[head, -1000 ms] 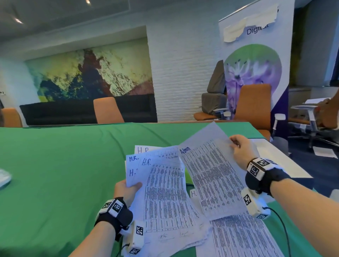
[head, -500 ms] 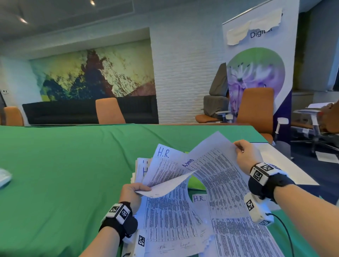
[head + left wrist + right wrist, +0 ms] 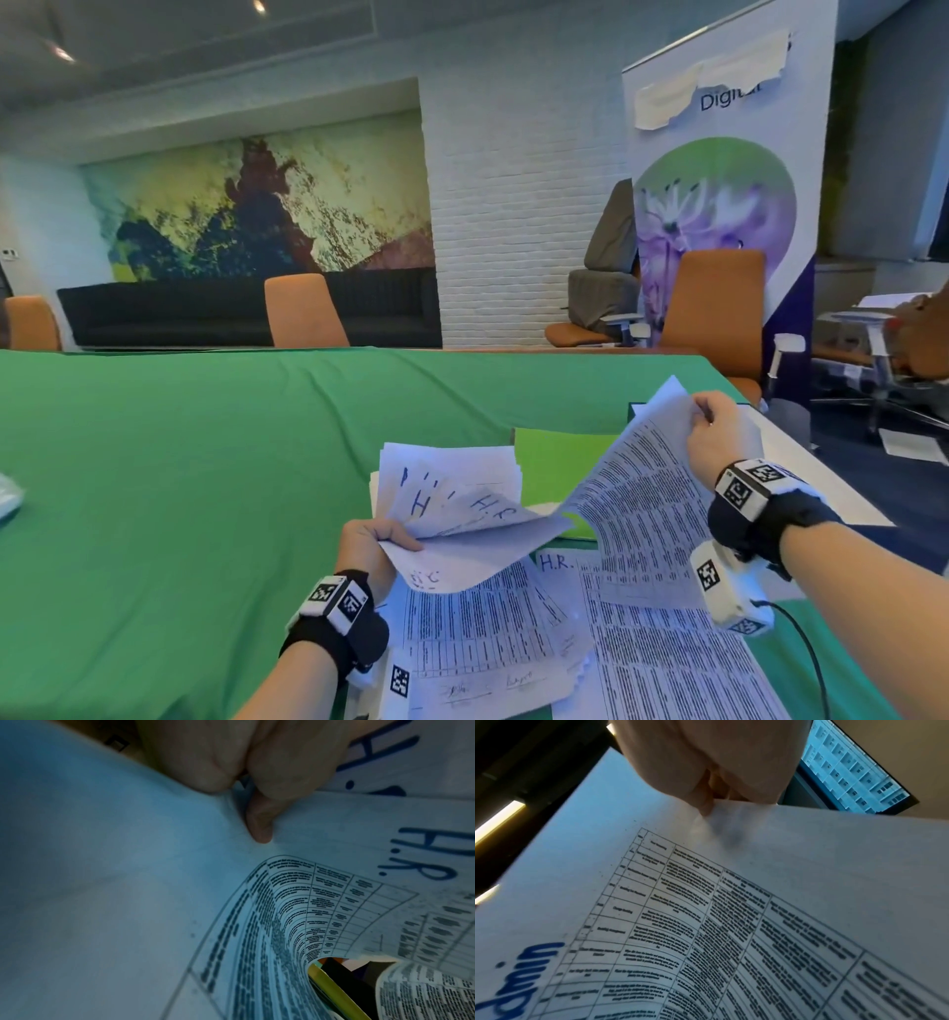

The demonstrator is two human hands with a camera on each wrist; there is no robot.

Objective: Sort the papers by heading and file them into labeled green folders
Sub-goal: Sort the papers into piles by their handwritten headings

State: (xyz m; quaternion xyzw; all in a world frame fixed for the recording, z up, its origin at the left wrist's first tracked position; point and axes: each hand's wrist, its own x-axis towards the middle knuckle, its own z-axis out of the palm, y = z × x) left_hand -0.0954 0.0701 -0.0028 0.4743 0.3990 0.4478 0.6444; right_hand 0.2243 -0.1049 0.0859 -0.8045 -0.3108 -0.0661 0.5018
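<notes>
My left hand (image 3: 377, 539) grips a fanned bundle of printed sheets headed "H.R." (image 3: 452, 509), curled over near the table's front; in the left wrist view the thumb (image 3: 259, 829) pinches those H.R. sheets (image 3: 385, 841). My right hand (image 3: 719, 437) pinches the top corner of one sheet headed "Admin" (image 3: 642, 519) and holds it up to the right; the right wrist view shows the Admin sheet (image 3: 706, 923) and its blue heading. More printed papers (image 3: 642, 663) lie flat below, one headed "H.R.". A light green folder (image 3: 560, 462) lies behind the papers.
The table wears a green cloth (image 3: 179, 462), with a bare white strip (image 3: 821, 473) at its right end. Orange chairs (image 3: 303, 311) stand behind the table, and a banner (image 3: 719, 180) stands at the right. A pale object (image 3: 7, 501) sits at the left edge.
My right hand has drawn the Admin sheet off to the right, apart from the bundle. The H.R. sheets in my left hand have curled over, and the green folder behind now shows.
</notes>
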